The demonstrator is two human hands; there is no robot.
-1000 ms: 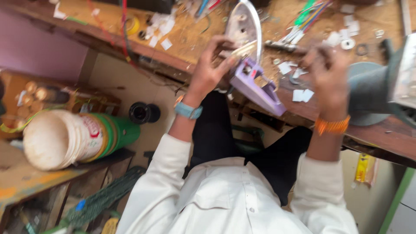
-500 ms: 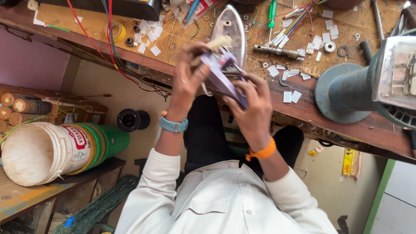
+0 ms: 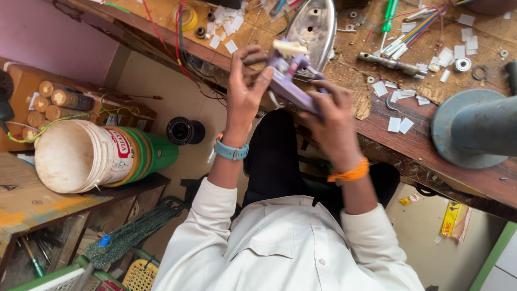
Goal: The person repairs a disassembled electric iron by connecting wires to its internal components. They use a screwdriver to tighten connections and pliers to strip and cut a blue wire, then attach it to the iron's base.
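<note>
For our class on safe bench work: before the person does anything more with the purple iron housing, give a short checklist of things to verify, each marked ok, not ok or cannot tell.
1. Left hand grips the purple housing: ok.
2. Right hand supports the housing from below: ok.
3. Metal soleplate lies flat on the workbench: ok.
4. Bench around the soleplate free of clutter: not ok, paper scraps and loose wires lie there.
5. Iron unplugged: cannot tell.
6. Screws all removed from the housing: cannot tell, blurred.
</note>
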